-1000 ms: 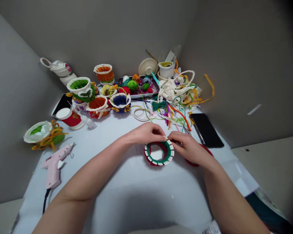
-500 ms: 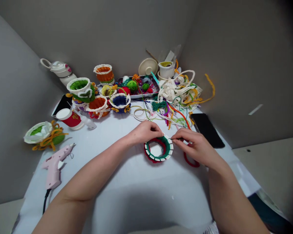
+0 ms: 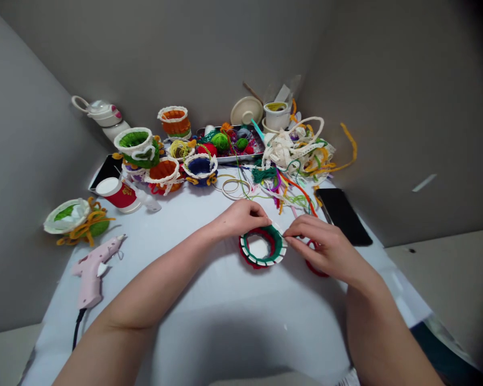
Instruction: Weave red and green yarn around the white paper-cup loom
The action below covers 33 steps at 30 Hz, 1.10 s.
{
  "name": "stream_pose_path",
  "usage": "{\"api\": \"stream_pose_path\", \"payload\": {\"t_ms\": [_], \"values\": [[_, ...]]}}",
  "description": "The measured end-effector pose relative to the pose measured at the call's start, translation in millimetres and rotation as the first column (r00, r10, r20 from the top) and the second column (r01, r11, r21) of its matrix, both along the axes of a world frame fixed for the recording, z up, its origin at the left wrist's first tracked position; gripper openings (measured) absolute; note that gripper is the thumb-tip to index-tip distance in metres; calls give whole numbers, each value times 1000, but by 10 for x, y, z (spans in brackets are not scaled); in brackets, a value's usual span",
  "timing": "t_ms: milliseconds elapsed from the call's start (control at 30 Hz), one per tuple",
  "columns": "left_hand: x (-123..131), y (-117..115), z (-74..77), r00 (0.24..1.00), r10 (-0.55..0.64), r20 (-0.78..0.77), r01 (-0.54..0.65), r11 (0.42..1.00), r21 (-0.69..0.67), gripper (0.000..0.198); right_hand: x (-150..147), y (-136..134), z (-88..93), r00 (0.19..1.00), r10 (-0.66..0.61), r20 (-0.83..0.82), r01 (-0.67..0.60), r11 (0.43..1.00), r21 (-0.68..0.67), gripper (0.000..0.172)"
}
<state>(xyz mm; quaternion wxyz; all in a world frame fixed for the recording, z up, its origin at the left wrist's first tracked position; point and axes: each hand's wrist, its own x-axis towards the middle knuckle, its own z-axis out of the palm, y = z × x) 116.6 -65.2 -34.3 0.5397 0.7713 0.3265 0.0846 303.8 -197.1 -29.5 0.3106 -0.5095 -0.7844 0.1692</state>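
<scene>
A small woven basket (image 3: pixel 262 248) of green and red cord with white upright strips stands on the white table (image 3: pixel 209 305). My left hand (image 3: pixel 243 217) is closed on its far rim, fingers pinching the top edge. On the basket's right side my right hand (image 3: pixel 326 247) pinches a strip at the rim. A loop of red cord (image 3: pixel 313 266) lies partly under my right hand.
A pink glue gun (image 3: pixel 93 268) lies at the left. Several finished baskets (image 3: pixel 161 161), a red paper cup (image 3: pixel 116 193) and a tray of yarn (image 3: pixel 229 142) crowd the back. A tangle of lace and cords (image 3: pixel 298 155) and a black phone (image 3: pixel 342 214) lie at the right.
The basket has turned a little under my fingers and sits slightly farther away. My right hand has shifted right along the rim. The red cord loop now shows less.
</scene>
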Motion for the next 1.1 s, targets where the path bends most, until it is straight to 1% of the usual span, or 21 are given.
{"api": "stream_pose_path", "payload": {"t_ms": [133,267,333,400,500,533,600,667,767,867,1000,1100], "values": [[-5,5,-12,1000,4,2,-4,1000,-11,24,73,-23,18,1000,-19,14,19,999,-33,10],[0,-2,12,1000,10,-5,-10,1000,-20,22,93,-6,-10,1000,14,27,-10,993,-115,12],[-9,7,38,1000,6,-19,-6,1000,-23,21,81,24,-41,999,9,33,-4,988,-156,14],[-35,30,73,998,-27,-49,26,999,-21,19,54,61,-80,999,-17,28,22,982,-188,16],[-84,69,129,987,-131,-98,130,991,-17,16,-4,108,-134,999,-42,-17,37,974,-224,15],[-95,75,145,983,-157,-99,155,988,-20,16,-25,118,-147,998,-45,-32,36,972,-231,15],[-99,65,164,983,-168,-69,166,985,-38,17,-60,129,-164,997,-52,-51,38,972,-230,15],[-79,31,158,988,-156,-24,154,986,-56,21,-83,134,-174,997,-60,-58,46,974,-222,16],[-29,-26,106,989,-146,16,147,988,-48,26,-90,140,-186,996,-63,-61,48,975,-216,17],[3,-43,43,994,-103,30,104,993,-50,26,-61,138,-184,997,-64,-50,51,972,-229,18],[2,-17,16,1000,-11,7,11,999,-52,22,21,96,-112,998,-60,-22,53,973,-226,18],[2,-7,28,1000,14,-7,-14,998,-53,22,76,47,-41,998,-58,0,57,982,-178,17]]}}
